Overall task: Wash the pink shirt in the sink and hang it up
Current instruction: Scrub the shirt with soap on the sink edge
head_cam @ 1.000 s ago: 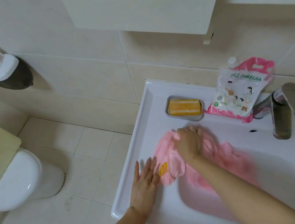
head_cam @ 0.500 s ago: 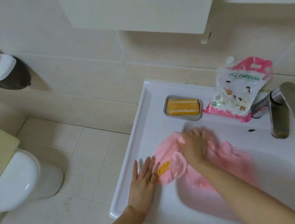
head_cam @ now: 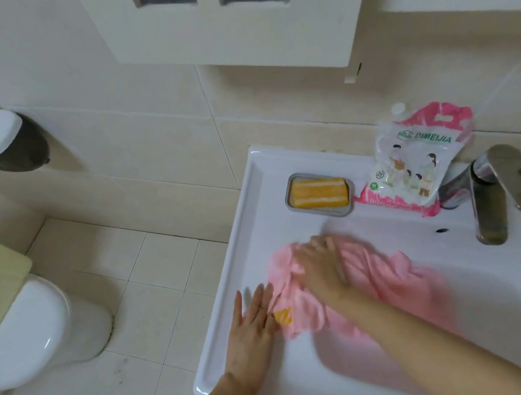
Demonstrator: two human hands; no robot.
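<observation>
The pink shirt (head_cam: 382, 266) lies bunched on the left ledge of the white sink (head_cam: 253, 205) and trails into the basin; a small yellow print shows near its left edge. My right hand (head_cam: 320, 267) lies on top of the bunched cloth, fingers bent down over it. My left hand (head_cam: 251, 331) rests flat on the sink ledge, fingers straight, fingertips touching the shirt's left edge. The part of the shirt under my right hand and forearm is hidden.
An orange soap bar (head_cam: 319, 193) sits in a grey dish at the sink's back. Next to it stands a pink and white detergent pouch (head_cam: 416, 162), then a chrome tap (head_cam: 492, 194). A toilet (head_cam: 31, 328) stands at the left, and a wall cabinet (head_cam: 237, 16) hangs overhead.
My right hand slid a little back and forth over the bunched shirt. My left hand has stayed flat on the ledge.
</observation>
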